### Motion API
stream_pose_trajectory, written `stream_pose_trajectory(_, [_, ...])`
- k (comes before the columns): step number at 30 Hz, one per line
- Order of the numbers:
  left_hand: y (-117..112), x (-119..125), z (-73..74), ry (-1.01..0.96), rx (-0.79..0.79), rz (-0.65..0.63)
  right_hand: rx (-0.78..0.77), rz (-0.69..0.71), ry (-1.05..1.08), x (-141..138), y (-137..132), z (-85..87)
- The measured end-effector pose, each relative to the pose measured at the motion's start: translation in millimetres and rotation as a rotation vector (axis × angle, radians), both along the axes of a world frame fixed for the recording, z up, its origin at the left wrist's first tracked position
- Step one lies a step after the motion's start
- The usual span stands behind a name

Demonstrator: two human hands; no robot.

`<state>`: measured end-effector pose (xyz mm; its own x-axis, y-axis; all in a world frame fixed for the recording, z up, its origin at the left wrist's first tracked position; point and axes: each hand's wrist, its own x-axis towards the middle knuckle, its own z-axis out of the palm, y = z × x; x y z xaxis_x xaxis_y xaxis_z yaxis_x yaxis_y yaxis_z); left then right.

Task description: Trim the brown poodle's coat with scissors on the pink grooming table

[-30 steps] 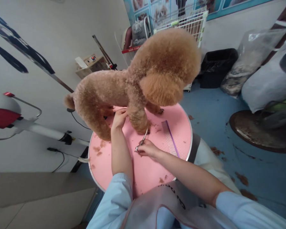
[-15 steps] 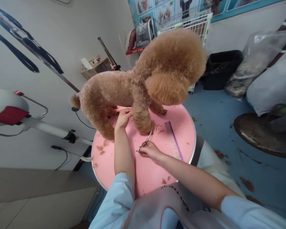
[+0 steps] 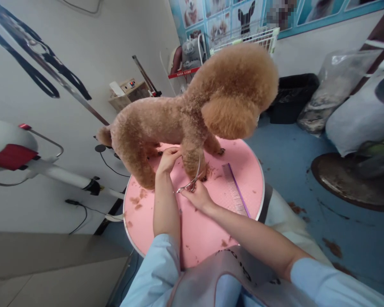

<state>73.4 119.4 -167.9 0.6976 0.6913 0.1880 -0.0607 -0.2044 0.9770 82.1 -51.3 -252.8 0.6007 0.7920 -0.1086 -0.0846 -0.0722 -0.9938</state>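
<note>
A fluffy, light-brown poodle-like dog stands on a round pink table, its head turned to the right. My left hand reaches under the body, its fingers closed at the back of the near front leg; the fingertips are partly hidden. In my right hand are curved silver scissors, their blades pointing up along the front of that leg just above the paw. To the right of this hand, a long-toothed comb with a purple spine lies on the table.
Hair clippings are scattered over the table and the blue floor. A metal grooming arm with dark straps rises at the left, near a white-and-red machine. Behind stand a black bin and a white wire rack.
The scissors have turned more upright, their tips going from beside the paw to higher on the front leg. My right hand has rolled and shifted slightly. My left hand stays at the leg.
</note>
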Motion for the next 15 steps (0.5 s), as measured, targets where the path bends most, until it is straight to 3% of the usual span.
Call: stream_pose_trajectory(15, [-1,-2,2.3,0.021,-0.003,0.014,0.039,0.065,0.2,-13,-2,-6.2])
